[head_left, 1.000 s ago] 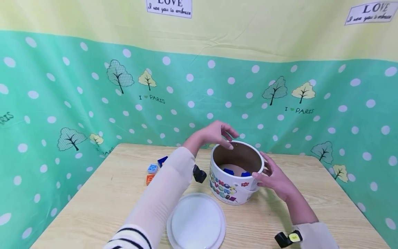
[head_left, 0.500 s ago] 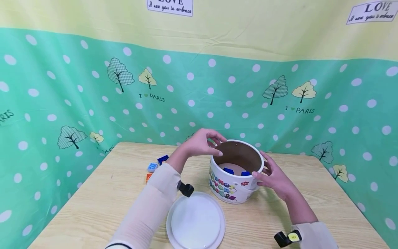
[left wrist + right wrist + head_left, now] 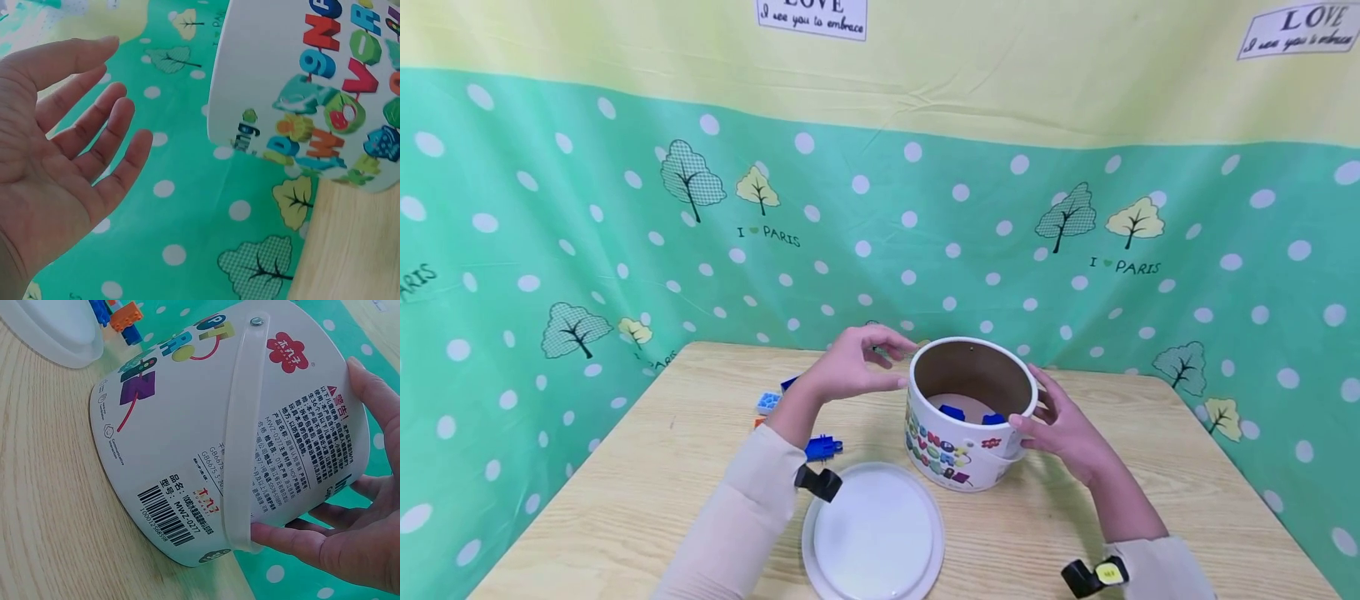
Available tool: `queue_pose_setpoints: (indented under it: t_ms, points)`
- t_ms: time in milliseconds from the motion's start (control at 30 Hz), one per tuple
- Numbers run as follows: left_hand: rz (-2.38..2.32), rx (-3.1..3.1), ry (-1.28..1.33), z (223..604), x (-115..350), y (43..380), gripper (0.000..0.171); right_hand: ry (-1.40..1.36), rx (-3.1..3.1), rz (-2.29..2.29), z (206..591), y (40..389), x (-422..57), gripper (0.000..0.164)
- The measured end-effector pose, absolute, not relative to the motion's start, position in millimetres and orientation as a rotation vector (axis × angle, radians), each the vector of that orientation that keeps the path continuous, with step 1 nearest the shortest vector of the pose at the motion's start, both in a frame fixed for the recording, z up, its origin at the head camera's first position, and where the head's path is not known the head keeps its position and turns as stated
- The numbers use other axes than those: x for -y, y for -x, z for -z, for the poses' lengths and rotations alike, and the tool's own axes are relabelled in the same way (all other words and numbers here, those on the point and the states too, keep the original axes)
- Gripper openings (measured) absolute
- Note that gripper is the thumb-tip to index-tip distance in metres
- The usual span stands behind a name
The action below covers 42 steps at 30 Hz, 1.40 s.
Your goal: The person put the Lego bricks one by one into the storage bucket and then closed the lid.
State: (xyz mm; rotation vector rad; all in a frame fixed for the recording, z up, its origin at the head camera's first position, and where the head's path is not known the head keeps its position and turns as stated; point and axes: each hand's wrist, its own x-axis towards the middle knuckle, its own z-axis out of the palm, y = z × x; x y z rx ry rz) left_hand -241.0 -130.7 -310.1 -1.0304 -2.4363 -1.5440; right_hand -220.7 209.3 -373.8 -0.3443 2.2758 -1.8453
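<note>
A white round bucket printed with colourful letters stands upright and lidless on the table, with blue toy bricks on its floor. My right hand holds its right side close under the rim, thumb toward the front and fingers spread round the wall; in the right wrist view the fingers lie on the bucket wall beside a white strap handle. To the left of the bucket, my left hand hovers with loosely bent fingers and nothing in it. The left wrist view shows its bare palm, apart from the bucket.
A round white lid lies on the table in front of the bucket. Left of the bucket are a blue brick piece and a light blue brick, with more bricks partly behind the left arm. A polka-dot curtain hangs behind the table.
My left hand has moved left and down, from over the bucket's opening to outside its left rim. The blue brick piece beside the lid has come into sight. My right hand stays put.
</note>
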Motion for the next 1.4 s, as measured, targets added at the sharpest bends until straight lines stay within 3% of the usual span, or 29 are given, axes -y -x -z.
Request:
queue_pose_setpoints:
  t_ms: [1400]
  points:
    - [1.53, 2.377, 0.686, 355.3, 229.9, 184.3, 0.034, 0.315, -2.304, 1.832, 375.9, 219.8, -209.3, 0.095]
